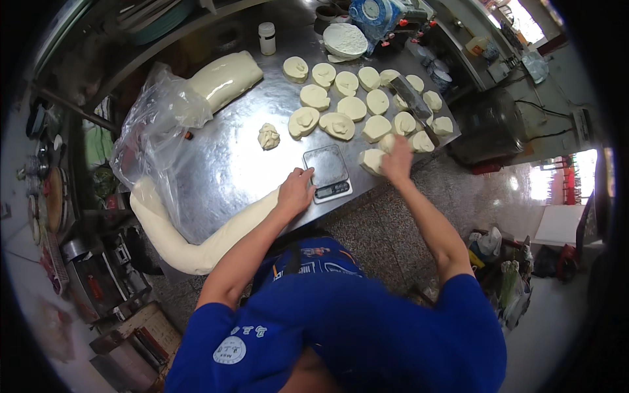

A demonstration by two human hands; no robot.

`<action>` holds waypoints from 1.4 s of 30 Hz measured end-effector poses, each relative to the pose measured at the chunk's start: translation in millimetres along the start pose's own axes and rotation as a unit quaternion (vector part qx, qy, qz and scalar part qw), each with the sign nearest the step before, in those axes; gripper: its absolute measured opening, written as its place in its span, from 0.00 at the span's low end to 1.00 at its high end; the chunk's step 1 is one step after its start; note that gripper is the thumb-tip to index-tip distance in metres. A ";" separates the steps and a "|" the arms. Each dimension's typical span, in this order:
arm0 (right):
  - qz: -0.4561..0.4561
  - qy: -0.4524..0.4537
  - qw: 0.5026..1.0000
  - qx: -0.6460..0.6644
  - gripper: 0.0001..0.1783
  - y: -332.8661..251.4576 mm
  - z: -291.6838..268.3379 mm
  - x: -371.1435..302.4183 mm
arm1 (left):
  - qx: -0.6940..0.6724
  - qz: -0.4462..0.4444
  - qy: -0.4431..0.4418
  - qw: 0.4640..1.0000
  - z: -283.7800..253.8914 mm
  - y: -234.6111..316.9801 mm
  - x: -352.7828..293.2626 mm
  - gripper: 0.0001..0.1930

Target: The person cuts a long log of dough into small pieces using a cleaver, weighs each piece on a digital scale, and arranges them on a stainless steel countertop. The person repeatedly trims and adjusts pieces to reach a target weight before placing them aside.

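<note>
My left hand [297, 192] rests at the cut end of a long dough roll [213, 247], its fingers reaching the left edge of a digital kitchen scale [327, 168]. Nothing lies on the scale's plate. At the table's front right, my right hand [397, 162] has its fingers on a dough piece [387, 143], which they partly hide. Another dough piece [372, 161] sits just left of that hand. Beyond it, several round dough portions [351, 109] stand in rough rows. A wide dark blade [409, 97] lies across some of them.
A thick dough log [226, 80] lies partly under clear plastic [157, 118] at the back left. A small dough lump [268, 137] sits mid-table. Behind stand a white-capped bottle [267, 38], a bowl of flour [345, 40] and a blue water jug [383, 19].
</note>
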State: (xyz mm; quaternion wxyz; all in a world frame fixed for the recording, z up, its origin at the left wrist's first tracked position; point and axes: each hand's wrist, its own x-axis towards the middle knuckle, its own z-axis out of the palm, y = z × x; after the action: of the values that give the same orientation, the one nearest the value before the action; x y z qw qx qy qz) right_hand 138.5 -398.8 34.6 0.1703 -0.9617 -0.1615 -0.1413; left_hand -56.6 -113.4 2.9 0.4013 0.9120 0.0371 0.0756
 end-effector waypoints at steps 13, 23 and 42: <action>0.043 -0.102 0.990 -0.084 0.25 187.7 32.6 67.6 | 0.137 -0.062 0.164 0.975 -48.9 -87.0 145.5 0.04; 0.101 -0.118 0.971 -0.183 0.36 213.7 26.8 98.9 | 0.240 0.039 0.126 0.962 -21.0 -94.9 101.1 0.13; 0.130 -0.219 0.913 0.319 0.25 -194.0 -81.2 -215.0 | 0.041 0.050 -0.035 0.997 -115.5 -61.8 -99.1 0.15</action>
State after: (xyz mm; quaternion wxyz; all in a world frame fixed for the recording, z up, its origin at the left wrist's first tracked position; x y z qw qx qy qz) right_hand -143.9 -312.8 92.3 0.4449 -0.8757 -0.1050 0.1554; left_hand -174.2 -0.5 23.6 0.3604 0.9305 -0.0199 0.0622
